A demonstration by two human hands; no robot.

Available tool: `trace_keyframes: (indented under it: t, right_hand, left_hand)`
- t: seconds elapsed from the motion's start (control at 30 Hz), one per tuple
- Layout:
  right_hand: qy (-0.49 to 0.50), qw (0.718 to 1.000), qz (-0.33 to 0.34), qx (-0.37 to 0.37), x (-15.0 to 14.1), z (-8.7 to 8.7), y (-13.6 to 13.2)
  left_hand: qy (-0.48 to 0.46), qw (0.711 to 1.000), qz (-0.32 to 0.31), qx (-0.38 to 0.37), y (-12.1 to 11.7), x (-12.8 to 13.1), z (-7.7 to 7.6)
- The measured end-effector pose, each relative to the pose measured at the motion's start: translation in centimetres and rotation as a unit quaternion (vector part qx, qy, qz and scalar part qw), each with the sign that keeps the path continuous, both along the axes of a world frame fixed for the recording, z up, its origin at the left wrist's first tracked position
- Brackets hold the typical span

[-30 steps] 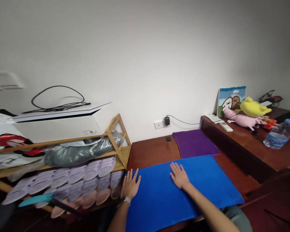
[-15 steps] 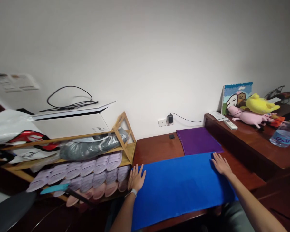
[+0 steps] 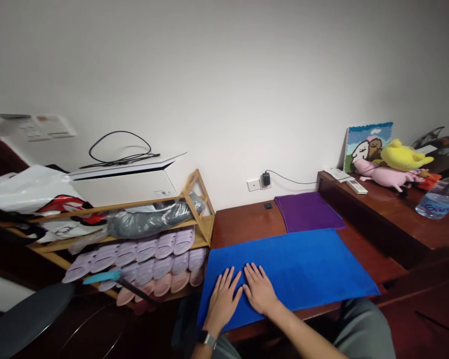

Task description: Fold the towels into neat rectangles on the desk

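Note:
A blue towel (image 3: 303,267) lies spread flat on the dark wooden desk (image 3: 243,223). My left hand (image 3: 223,299) and my right hand (image 3: 260,291) rest side by side on the towel's near left part, palms down, fingers stretched out and holding nothing. A watch sits on my left wrist. A folded purple towel (image 3: 307,212) lies behind the blue one, near the wall.
A bamboo rack (image 3: 194,209) with rows of pale slippers (image 3: 149,254) stands to the left, with a white box (image 3: 127,182) and black cable on top. A raised shelf (image 3: 396,209) at right carries plush toys (image 3: 391,167), a remote and a water bottle (image 3: 437,202). A charger (image 3: 265,178) is plugged into the wall.
My right hand has come back from the towel's far right corner to its near left part. My left hand has moved in from the left edge to lie beside it.

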State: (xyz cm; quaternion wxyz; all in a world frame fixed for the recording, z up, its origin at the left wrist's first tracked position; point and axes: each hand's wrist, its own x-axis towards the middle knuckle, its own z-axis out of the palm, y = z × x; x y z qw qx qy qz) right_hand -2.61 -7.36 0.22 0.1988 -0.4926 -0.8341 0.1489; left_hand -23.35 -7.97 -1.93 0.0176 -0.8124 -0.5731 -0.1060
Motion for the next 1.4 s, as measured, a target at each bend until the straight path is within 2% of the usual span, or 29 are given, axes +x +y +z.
trace_keyframes:
  t: [0.07,0.17,0.23,0.3,0.43,0.5,0.57,0.63,0.7,0.8,0.87,0.97,1.07,1.13,1.2,1.27,1.33,1.4]
  right_hand:
    - [-0.008,1.0,-0.004,-0.019,0.0,-0.6,-0.1]
    - [-0.031,0.998,-0.039,-0.028,3.8,-1.8,-0.2]
    - [-0.054,0.995,-0.086,-0.024,8.6,-2.7,-0.3]
    - [-0.086,0.986,-0.145,-0.022,15.0,-3.6,-0.3]
    - [-0.152,0.946,-0.284,-0.048,28.8,-5.3,-0.6]
    - [-0.165,0.929,-0.324,-0.065,34.4,-5.8,-0.8]
    - [-0.168,0.924,-0.333,-0.083,38.2,-6.0,-0.9]
    - [-0.169,0.922,-0.335,-0.092,39.9,-5.9,-0.7]
    - [-0.174,0.92,-0.341,-0.078,39.4,-5.3,-0.1]
    - [-0.168,0.932,-0.319,-0.035,34.3,-3.3,1.7]
    - [-0.144,0.952,-0.271,-0.019,28.6,-1.6,3.1]
    - [-0.087,0.983,-0.161,-0.003,18.1,0.5,5.3]
    - [-0.042,0.997,-0.069,-0.016,8.8,0.9,6.8]
    - [-0.029,0.998,-0.042,-0.037,5.1,0.4,7.7]
    - [-0.03,0.998,-0.034,-0.049,4.1,-0.5,8.4]
    - [-0.043,0.997,-0.045,-0.051,5.8,-1.3,9.1]
    - [-0.066,0.993,-0.081,-0.051,9.8,-1.9,9.9]
    - [-0.099,0.983,-0.142,-0.056,15.6,-2.2,10.6]
  left_hand:
    - [0.003,0.999,0.031,-0.017,-1.0,-0.5,-0.6]
    - [0.003,0.998,0.047,-0.03,-1.3,-0.9,-0.7]
    - [-0.001,0.998,0.046,-0.031,-1.1,-0.9,-0.5]
    - [-0.007,0.999,0.043,-0.031,-1.0,-0.9,-0.5]
    - [-0.013,0.998,0.044,-0.035,-0.9,-0.8,-0.5]
    - [-0.014,0.998,0.048,-0.039,-0.8,-0.7,-0.6]
    - [-0.018,0.997,0.052,-0.048,-0.8,-0.8,-0.6]
    - [-0.023,0.996,0.052,-0.063,-0.7,-1.0,-0.6]
    - [-0.031,0.996,0.056,-0.068,-0.4,-1.5,-0.6]
    - [-0.051,0.995,0.074,-0.041,0.8,-1.9,-0.4]
    - [-0.058,0.996,0.069,-0.017,2.1,-1.6,0.1]
    - [-0.048,0.998,0.029,0.0,4.8,-0.4,1.0]
    - [-0.02,1.0,0.018,-0.011,7.9,-0.1,1.5]
    - [-0.002,0.999,0.048,-0.023,9.5,-0.9,1.3]
    - [0.009,0.996,0.081,-0.037,10.6,-2.4,0.7]
    - [0.014,0.994,0.095,-0.045,11.1,-3.7,0.0]
    - [0.017,0.994,0.095,-0.043,11.3,-4.6,-0.6]
    - [0.016,0.995,0.092,-0.034,11.3,-4.8,-1.0]
